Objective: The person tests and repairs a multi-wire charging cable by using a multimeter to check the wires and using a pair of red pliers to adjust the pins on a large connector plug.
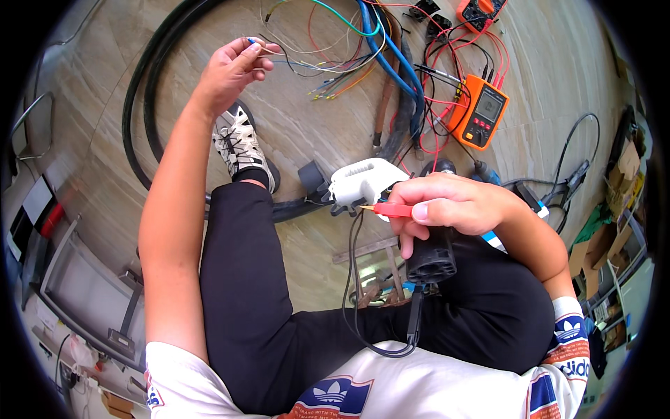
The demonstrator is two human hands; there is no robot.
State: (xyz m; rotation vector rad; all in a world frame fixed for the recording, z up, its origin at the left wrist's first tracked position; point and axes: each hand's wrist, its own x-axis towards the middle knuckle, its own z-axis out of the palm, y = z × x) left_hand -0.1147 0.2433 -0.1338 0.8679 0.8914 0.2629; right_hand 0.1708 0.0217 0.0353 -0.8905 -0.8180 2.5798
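Note:
My left hand (236,73), stretched far forward, pinches a thin wire (252,42) with a blue tip between thumb and fingers. In my right hand (457,202), above my bent leg, is a red test probe (393,210), its pointed metal tip aimed left. Just beyond the probe is a white charging-gun-like handle (364,176) with black parts, partly hidden by my right hand. Below that hand a black round connector (430,264) lies over my lap; how it joins the white handle is hidden. Several thin coloured wires (335,80) with small end sleeves fan out right of my left hand.
An orange meter (478,112) with red and black leads lies on the floor at far right, a second orange meter (481,10) beyond it. Thick black cable (131,98) loops around my shoe (241,143). A metal frame (91,279) stands left; cardboard boxes (614,237) are at right.

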